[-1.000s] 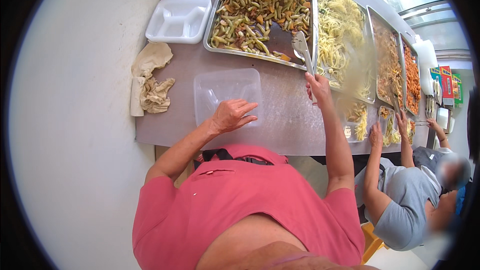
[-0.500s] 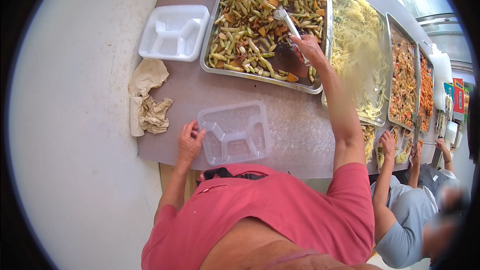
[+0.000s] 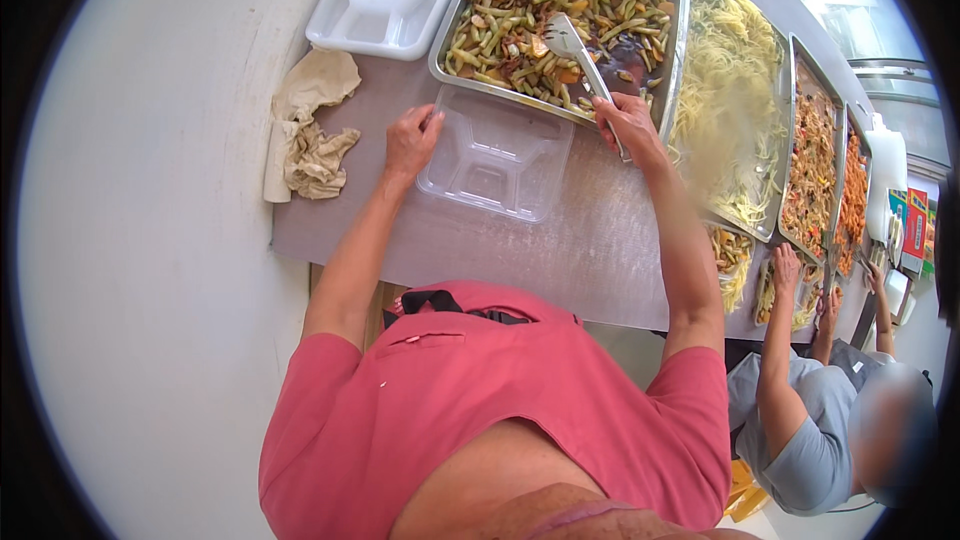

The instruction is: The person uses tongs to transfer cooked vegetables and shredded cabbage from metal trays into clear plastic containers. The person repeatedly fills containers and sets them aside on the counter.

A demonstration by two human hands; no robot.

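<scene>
My left hand (image 3: 412,143) has its fingers curled at the left rim of a clear plastic compartment container (image 3: 492,162), apparently gripping it. The container lies on the table, its far edge right up against the near rim of a large metal tray (image 3: 540,103). In that tray is a heap of cooked green beans (image 3: 520,15) with orange pieces. My right hand (image 3: 628,127) grips metal serving tongs (image 3: 563,38) by the handle. Their broad slotted end rests over the beans near a patch of dark sauce (image 3: 625,60); whether food is between the jaws I cannot tell.
White compartment containers (image 3: 382,5) and crumpled brown paper (image 3: 318,155) sit at the left. Trays of pale shredded vegetable (image 3: 725,90), a mixed dish (image 3: 812,150) and an orange dish (image 3: 853,190) run rightward. A co-worker's arms (image 3: 780,325) work over filled containers (image 3: 732,258) at the right.
My left hand and the clear container have moved away from me, closing the gap to the bean tray. The tongs have come back toward the tray's near edge. The whole view has shifted.
</scene>
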